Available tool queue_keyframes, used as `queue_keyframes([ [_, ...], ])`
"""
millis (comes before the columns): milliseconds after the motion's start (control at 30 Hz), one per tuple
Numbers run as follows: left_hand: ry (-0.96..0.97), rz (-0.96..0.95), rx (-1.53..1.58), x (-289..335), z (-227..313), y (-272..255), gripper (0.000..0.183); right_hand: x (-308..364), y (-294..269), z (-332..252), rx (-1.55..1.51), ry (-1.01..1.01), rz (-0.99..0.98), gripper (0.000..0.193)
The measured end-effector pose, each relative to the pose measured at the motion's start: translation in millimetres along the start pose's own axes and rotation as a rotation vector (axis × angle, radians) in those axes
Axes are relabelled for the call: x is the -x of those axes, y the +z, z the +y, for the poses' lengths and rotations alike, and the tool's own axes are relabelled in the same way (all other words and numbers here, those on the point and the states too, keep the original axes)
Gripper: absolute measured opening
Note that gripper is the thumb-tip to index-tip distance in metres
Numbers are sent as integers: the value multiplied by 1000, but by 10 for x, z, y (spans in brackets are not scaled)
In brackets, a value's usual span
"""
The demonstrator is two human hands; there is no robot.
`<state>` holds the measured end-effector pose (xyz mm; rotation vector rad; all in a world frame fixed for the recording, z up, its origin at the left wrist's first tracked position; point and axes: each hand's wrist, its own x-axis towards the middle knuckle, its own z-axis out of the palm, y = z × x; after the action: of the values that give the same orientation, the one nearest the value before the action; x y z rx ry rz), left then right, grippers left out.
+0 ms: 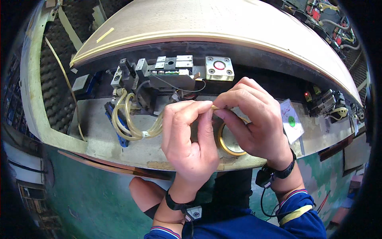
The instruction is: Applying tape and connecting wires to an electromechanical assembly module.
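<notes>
My left hand (189, 139) and my right hand (258, 115) meet above the near part of the workbench, thumbs and forefingers pinched together. Between their fingertips shows a small yellowish piece (215, 107), mostly hidden, so its kind cannot be made out. Below and partly behind my right hand lies a round thing with a yellow rim (221, 139), which looks like a roll of tape. A coil of clear yellowish tubing (119, 119) lies beside my left hand. Another yellow strip (296, 215) is on my right sleeve.
A large pale board (191, 20) with a yellow strip (105, 35) spans the back. Before it stand a metal device (171, 75) with wires and a square metal block (219, 68). Right are a white card (291, 121) and a small machine (324, 103); blue clamp-like tool (122, 137) left.
</notes>
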<state>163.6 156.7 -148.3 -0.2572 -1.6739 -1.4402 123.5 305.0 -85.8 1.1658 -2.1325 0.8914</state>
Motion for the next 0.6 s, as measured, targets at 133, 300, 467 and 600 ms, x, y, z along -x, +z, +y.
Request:
queue_keyframes([
  [133,-8,36,5,22,-15,20,16,-2,-5,-7,32,-19,17,20],
  [300,18,34,-35,5,-30,-11,15,-5,-1,-3,63,-36,32,19],
  [467,-7,36,40,21,-50,-10,15,-9,-5,-13,80,-38,40,19],
  [600,-156,136,262,48,1,59,17,-14,6,-3,88,-63,49,19],
])
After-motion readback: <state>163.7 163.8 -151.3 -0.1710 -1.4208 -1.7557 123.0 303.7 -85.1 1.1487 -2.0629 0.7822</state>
